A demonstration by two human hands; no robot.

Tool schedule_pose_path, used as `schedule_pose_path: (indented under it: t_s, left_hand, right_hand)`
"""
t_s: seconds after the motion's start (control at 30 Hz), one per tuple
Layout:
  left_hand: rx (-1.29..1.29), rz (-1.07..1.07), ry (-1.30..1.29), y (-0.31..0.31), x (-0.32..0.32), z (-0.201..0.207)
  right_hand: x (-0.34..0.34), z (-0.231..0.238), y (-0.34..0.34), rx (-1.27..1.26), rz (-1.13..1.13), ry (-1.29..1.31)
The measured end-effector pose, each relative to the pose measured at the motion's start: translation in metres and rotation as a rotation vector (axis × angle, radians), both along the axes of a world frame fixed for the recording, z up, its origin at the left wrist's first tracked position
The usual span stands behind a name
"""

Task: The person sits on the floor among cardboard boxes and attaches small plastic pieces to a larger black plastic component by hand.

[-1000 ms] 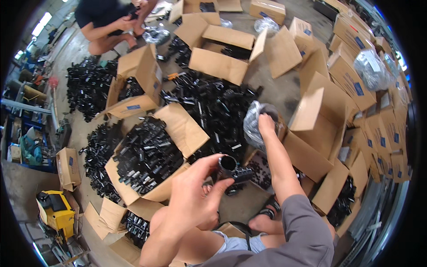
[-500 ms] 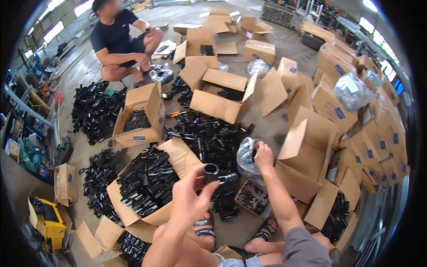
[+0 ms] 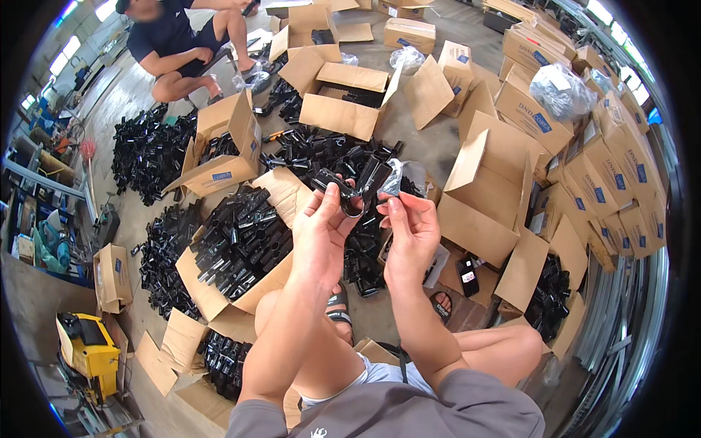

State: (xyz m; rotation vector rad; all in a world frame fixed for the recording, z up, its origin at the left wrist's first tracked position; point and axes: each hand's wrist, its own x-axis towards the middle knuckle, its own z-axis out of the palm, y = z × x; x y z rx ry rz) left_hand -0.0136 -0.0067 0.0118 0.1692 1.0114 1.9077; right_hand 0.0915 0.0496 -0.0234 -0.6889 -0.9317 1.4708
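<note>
My left hand (image 3: 320, 237) is closed around a black pipe fitting (image 3: 374, 177) made of joined tube sections, held up in front of me. One round open end faces down beside my thumb. Close to its right, my right hand (image 3: 411, 237) has thumb and forefinger pinched together on a small dark piece, too small to make out. Behind my right fingertips stands a clear plastic bag (image 3: 393, 177), partly hidden. Past both hands spreads a heap of similar black fittings (image 3: 310, 150). A cardboard box full of fittings (image 3: 244, 241) lies to my left.
An open cardboard box (image 3: 478, 190) stands at right, with a phone (image 3: 467, 274) in front of it. Stacked cartons (image 3: 606, 175) and metal profiles (image 3: 621, 350) line the right side. A co-worker (image 3: 171, 44) crouches at far left. A yellow machine (image 3: 91, 354) stands at near left.
My right hand has come away from the plastic bag to beside my left hand, now pinching a small piece. The fitting in my left hand has turned. The whole view has shifted.
</note>
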Motion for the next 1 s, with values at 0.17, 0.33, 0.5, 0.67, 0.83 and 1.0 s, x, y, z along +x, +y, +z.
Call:
schedule_pose_path:
  t_s: [0.17,0.33,0.5,0.67,0.83,1.0]
  left_hand:
    - [0.057,0.048,-0.039,0.003,0.017,0.001]
    - [0.111,0.072,-0.039,0.003,0.023,0.001]
    - [0.126,0.076,0.015,0.005,0.028,0.003]
    - [0.137,0.068,0.179,0.005,0.024,-0.007]
    - [0.215,0.117,0.292,0.007,0.028,0.002]
    - [0.276,0.056,0.499,0.003,0.033,0.002]
  right_hand:
    - [-0.011,0.002,-0.012,0.051,-0.147,0.091]
    - [-0.016,0.003,-0.013,0.031,-0.283,0.124]
    - [-0.02,0.002,-0.014,0.05,-0.299,0.127]
    - [-0.024,0.004,-0.019,0.014,-0.251,0.14]
    - [-0.006,-0.007,-0.02,-0.038,-0.138,0.127]
    - [0.008,-0.006,-0.013,-0.141,0.018,0.292]
